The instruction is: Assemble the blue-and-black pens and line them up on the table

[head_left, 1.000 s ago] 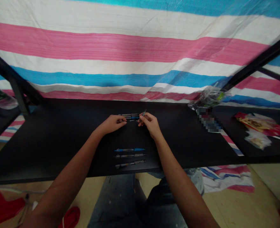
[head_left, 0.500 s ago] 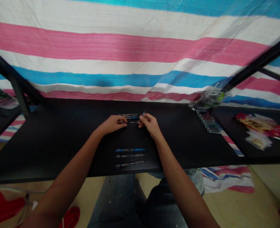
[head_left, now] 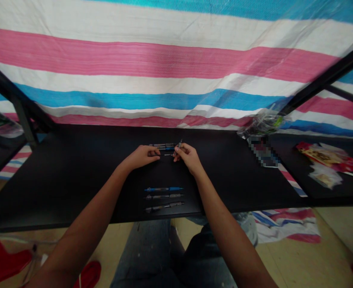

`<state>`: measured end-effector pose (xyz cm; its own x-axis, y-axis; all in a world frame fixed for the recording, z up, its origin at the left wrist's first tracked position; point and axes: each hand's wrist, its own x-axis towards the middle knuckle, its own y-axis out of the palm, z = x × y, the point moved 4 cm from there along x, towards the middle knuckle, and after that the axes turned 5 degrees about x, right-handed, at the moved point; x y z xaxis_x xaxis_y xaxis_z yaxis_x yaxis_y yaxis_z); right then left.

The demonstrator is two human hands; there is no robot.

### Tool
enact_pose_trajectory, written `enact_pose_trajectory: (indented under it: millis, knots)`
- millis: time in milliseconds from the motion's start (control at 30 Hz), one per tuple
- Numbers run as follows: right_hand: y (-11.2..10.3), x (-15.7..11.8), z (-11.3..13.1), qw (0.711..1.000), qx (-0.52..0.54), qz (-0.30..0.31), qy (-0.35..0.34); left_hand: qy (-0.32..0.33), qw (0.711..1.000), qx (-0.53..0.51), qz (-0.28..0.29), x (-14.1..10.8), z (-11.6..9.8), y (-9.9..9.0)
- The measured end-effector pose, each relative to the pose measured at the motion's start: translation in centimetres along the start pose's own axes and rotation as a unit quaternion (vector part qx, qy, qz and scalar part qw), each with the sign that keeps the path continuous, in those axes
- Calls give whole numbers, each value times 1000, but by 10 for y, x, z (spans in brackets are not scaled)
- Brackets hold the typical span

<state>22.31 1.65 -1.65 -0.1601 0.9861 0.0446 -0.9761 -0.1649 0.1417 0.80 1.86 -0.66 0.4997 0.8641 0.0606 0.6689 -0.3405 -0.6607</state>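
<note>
From the left, your left hand [head_left: 140, 157] rests on the worktop [head_left: 74, 176], nearer its back edge than its front; its thumb and fingertips come close together by one end of a slim piece [head_left: 168, 155], but you cannot tell whether that grip pinches it. Near the front edge, a blue pen [head_left: 164, 189] and two darker pens [head_left: 164, 206] lie in a loose stack of rows, while toward the back edge a close group of pens [head_left: 161, 145] lies just beyond the slim piece. Right of these, your right hand [head_left: 190, 156] has its grip pinched on a tilted pen [head_left: 180, 143], its upper end leaning right. The step in hand looks like handling small pen parts; the next move seems to call for steady fingertips, lining up the ends without nudging the group behind.
</note>
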Motion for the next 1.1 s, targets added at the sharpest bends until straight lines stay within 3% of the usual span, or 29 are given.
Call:
enact_pose_trajectory:
  millis: [1100]
  knots:
    - [2, -1, 0, 999, 2, 29, -19, -1, 1000, 20, 3, 0, -2, 0]
